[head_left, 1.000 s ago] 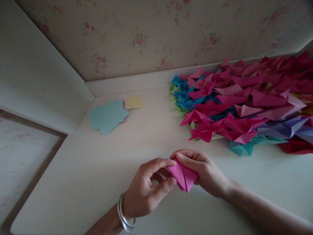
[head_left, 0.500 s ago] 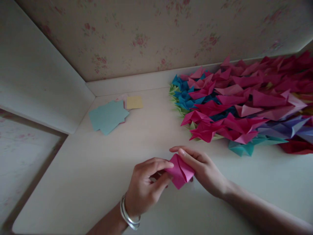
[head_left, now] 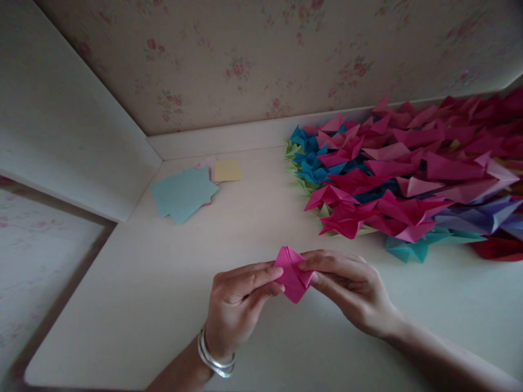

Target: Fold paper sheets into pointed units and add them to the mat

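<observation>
A small pink folded origami paper (head_left: 292,280) is held just above the white table, diamond-shaped with creased flaps on its upper face. My left hand (head_left: 241,299), with silver bangles at the wrist, pinches its left corner between thumb and fingers. On the opposite side my right hand (head_left: 353,286) grips the right corner, thumb below and fingers over the top. Parts of the fingers behind the paper are hidden.
A large heap of folded paper pieces (head_left: 392,212) in pink, blue, green and purple covers the right rear of the table (head_left: 139,305). Light blue paper sheets (head_left: 183,193) and a yellow square (head_left: 227,170) lie at the back left, below the flowered wall (head_left: 229,65).
The pink paper has been turned and now shows as a flatter diamond. My right fingers have shifted from around its top and back to pinching its right corner.
</observation>
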A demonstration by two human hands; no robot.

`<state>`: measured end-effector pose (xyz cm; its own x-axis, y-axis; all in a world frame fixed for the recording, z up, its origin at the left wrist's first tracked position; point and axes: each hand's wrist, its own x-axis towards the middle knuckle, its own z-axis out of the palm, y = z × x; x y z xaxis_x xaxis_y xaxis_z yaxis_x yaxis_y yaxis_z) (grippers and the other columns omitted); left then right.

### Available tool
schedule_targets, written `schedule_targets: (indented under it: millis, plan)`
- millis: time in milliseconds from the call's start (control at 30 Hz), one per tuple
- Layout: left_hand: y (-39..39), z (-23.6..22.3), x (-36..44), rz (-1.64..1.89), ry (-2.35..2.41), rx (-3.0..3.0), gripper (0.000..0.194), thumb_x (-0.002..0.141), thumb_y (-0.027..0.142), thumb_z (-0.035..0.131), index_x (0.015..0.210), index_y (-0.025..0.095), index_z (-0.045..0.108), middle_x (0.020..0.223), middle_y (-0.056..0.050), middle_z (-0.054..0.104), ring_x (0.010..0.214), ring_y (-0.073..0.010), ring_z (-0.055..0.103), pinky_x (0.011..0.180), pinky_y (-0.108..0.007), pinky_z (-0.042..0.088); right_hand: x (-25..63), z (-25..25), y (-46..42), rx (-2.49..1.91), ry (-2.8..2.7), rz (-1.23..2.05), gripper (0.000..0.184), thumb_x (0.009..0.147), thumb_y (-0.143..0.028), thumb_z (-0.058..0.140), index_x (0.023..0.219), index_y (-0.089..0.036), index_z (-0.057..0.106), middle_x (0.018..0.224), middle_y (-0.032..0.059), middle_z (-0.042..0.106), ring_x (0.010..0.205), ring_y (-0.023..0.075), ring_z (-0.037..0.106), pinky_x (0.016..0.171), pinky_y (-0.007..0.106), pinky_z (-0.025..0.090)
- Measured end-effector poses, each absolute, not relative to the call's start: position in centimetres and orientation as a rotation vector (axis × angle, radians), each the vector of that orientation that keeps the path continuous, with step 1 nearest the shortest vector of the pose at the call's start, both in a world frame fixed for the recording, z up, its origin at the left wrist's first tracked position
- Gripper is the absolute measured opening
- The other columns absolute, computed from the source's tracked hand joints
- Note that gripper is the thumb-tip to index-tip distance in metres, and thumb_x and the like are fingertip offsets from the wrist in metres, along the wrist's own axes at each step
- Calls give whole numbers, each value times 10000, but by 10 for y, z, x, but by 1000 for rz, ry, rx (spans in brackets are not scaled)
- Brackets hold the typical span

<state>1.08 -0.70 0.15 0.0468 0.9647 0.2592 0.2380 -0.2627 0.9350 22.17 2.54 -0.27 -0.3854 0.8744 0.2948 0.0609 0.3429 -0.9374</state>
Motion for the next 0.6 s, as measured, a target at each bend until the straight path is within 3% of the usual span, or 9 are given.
schedule_targets:
  millis: [167,400,600]
  plan:
    - [-8,5,13,1204,1274,1489,136,871,180,706,949,229,806,965,-46,817,757,-178,767,668,-231,622,218,-2,25,-823,-1715,1159,110,901,-172,683,954,-217,767,965,74,794,865,220,744,760,300,583]
    - [-7,-2,17,1205,1346,1447,135,899,196,673,982,198,779,888,-45,811,736,-158,750,668,-200,594,207,-11,17,-1056,-1521,1071,12,853,-222,742,847,-226,751,755,3,776,628,141,709,572,201,539]
    - [-7,-7,20,1134,1337,1391,228,930,218,637,1131,240,743,1073,-42,791,887,-176,758,797,-227,600,205,-15,17,-1162,-1469,1045,27,837,-247,747,819,-227,742,765,9,759,657,150,704,601,220,543]
